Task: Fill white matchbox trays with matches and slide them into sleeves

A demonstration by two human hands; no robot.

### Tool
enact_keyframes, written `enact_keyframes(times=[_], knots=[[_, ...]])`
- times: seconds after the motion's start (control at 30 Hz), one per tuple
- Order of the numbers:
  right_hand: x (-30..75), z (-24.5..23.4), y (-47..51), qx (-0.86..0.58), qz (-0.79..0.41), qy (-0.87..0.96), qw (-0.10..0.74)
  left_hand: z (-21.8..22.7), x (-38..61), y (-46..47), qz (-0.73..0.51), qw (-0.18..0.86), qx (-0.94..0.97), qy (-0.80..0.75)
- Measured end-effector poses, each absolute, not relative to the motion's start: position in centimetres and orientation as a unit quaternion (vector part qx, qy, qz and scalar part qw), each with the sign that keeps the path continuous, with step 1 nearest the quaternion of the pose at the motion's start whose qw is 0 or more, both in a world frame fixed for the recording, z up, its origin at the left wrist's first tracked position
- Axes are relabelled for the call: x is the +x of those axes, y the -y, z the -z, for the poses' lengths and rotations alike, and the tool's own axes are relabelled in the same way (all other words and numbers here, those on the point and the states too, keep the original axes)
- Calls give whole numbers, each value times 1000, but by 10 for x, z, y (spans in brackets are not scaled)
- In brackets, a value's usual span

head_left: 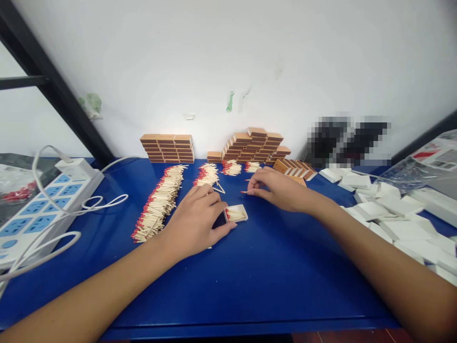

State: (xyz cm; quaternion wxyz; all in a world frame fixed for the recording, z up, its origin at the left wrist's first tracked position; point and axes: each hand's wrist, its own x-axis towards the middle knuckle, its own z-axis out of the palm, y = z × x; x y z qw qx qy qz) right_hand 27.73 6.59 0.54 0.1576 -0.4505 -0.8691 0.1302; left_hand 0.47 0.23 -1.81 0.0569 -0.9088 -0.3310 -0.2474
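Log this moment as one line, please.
left hand: holding matchbox tray | right hand: holding matchstick | tray contents: red-tipped matches | surface: blue table

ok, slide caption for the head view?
Left hand holds a white matchbox tray of red-tipped matches at a blue table; right hand pinches what looks like a match; stacked matchboxes behind.

- White power strip (35, 212), blue-faced sockets, lies at left of blue counter (232, 286); white adapter (73, 167) is seated at far end.
- White cable (79, 235) loops over strip and counter.
- Clear bag (12, 178), red contents, lies beside strip.
- Clear labelled packaging (421, 157), right edge.
- Black frame (66, 85), upper left.
- White wall (178, 57) bears green marks (230, 101).
- Dark shapes (326, 143): pixelated, unidentifiable.
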Motion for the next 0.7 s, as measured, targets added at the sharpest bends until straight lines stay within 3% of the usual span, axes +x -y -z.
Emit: enact_keyframes(times=[0.33, 0.5, 0.7], knots=[[241, -12, -19, -364, -178, 900, 162, 15, 5, -3, 238, 48, -910, 335], [267, -5, -56, -431, -29, 873, 226, 15, 6, -1, 242, 52, -911, 331], [299, 15, -97, -482, 70, 858, 163, 17, 7, 0, 247, 50, -911, 327]])
